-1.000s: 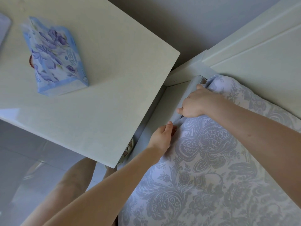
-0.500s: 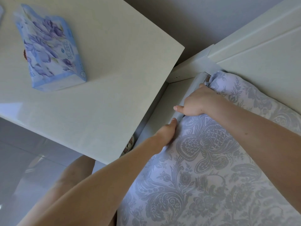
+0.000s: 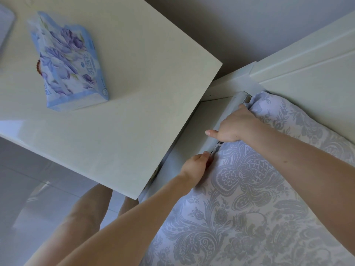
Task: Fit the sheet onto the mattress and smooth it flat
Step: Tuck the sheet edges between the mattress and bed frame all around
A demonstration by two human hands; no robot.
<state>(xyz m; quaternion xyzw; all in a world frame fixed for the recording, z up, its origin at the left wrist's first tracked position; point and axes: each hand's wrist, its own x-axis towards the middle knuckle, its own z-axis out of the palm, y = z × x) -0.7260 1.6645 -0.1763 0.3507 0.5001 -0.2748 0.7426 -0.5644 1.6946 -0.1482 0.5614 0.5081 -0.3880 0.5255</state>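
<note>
Left hand (image 3: pixel 196 166) digging deeper at mattress side edge, pinching sheet (image 3: pixel 249 189) hem | right hand (image 3: pixel 234 127) tucking in, grip unseeable | limp cloth: hem holding best

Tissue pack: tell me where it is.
Head view, upper left: the tissue pack lies on the white bedside table, toward its left end.

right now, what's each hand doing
Left hand: pinches the patterned sheet edge.
Right hand: fingers hidden in the gap beside the bed frame, thumb out; grip cannot be told.
</note>
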